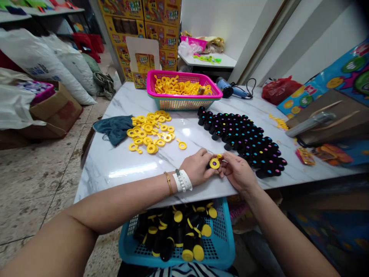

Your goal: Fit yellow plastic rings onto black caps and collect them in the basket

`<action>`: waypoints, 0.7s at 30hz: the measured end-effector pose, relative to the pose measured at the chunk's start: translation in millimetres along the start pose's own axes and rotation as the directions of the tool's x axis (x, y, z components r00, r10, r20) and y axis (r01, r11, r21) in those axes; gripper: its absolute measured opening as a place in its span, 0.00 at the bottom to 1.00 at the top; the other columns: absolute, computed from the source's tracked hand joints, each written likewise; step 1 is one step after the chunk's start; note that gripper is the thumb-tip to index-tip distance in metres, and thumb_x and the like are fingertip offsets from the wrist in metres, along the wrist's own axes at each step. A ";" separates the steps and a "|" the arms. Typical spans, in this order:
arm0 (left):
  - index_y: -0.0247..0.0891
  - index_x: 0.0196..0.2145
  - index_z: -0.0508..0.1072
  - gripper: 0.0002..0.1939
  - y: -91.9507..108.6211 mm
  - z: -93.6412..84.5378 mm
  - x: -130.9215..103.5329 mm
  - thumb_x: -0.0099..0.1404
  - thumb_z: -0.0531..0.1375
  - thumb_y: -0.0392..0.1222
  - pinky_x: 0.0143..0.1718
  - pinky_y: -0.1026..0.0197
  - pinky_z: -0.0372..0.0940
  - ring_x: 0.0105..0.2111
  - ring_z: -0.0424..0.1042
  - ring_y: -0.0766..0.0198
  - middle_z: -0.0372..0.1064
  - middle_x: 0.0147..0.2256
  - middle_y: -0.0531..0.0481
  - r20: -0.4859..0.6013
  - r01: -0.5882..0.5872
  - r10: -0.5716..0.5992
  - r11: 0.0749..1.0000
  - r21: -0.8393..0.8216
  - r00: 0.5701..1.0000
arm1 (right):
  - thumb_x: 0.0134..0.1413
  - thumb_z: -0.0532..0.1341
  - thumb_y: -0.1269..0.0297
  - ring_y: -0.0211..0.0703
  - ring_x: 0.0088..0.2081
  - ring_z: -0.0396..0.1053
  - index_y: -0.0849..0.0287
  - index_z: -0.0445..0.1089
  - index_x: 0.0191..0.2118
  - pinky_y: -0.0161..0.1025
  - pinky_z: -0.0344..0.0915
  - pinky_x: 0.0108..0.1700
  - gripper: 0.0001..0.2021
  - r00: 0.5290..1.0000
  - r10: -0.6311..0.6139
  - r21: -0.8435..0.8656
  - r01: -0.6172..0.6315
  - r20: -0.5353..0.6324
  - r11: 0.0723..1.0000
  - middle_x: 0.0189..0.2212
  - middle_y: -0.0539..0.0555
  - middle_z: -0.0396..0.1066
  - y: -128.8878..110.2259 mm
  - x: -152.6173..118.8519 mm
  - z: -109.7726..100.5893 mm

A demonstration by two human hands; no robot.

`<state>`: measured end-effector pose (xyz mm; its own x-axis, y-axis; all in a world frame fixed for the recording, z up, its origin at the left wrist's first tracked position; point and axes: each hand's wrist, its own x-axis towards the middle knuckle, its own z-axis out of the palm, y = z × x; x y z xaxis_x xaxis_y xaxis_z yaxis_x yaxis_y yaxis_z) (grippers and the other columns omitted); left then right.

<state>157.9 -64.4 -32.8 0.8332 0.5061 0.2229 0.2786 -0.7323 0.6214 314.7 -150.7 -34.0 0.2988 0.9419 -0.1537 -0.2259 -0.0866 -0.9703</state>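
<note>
Near the table's front edge, my left hand point(198, 167) is wrapped round a black bottle topped by a yellow ring cap point(215, 163). My right hand point(236, 171) touches the cap's small raised lid from the right, its fingers pressed together. Much of the bottle's body is hidden by the fingers. Loose yellow caps point(148, 127) lie in a pile beyond my left forearm. To the right stand many black bottles point(245, 134) in slanting rows, with coloured dots on their tops. Below the table edge a blue basket point(230, 238) holds black bottles with closed yellow lids.
A pink basket point(151, 84) of yellow caps stands at the table's back. Beside the pile is a dark cloth point(113, 129). A blue heat-gun-like tool point(239, 92), a red bag point(281, 90) and a paper bag point(325, 111) are at the back and right.
</note>
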 end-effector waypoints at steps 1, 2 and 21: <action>0.36 0.51 0.69 0.22 -1.2 -0.9 1.8 0.62 0.60 0.49 0.42 0.57 0.67 0.41 0.70 0.58 0.66 0.44 0.44 0.023 -0.005 0.005 1.000 0.004 1.000 | 0.52 0.66 0.53 0.31 0.19 0.64 0.60 0.70 0.31 0.28 0.63 0.18 0.14 0.999 0.035 0.014 -0.035 0.011 0.999 0.22 0.48 0.68 -2.4 1.9 -1.7; 0.37 0.51 0.70 0.21 -2.6 -2.1 3.7 0.63 0.60 0.49 0.42 0.58 0.67 0.40 0.70 0.59 0.67 0.43 0.45 0.048 -0.015 0.014 1.000 0.006 0.999 | 0.51 0.67 0.53 0.31 0.19 0.64 0.60 0.69 0.29 0.28 0.62 0.17 0.14 0.997 0.069 0.015 -0.069 0.025 0.997 0.21 0.48 0.68 -5.3 4.1 -3.2; 0.34 0.41 0.73 0.14 -20.6 -64.2 -5.6 0.60 0.62 0.46 0.38 0.56 0.66 0.39 0.71 0.53 0.67 0.43 0.40 0.096 0.128 -0.204 0.849 0.513 0.974 | 0.52 0.65 0.61 0.28 0.15 0.63 0.59 0.64 0.35 0.27 0.60 0.14 0.11 0.922 0.212 -0.187 -0.157 0.323 0.970 0.32 0.48 0.69 -8.3 -57.9 0.9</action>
<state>116.8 -22.9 1.3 0.8004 0.5991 0.0182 0.5879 -0.7907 0.1709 298.5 -204.2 -16.9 -0.0721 0.9553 -0.2869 -0.0921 -0.2928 -0.9517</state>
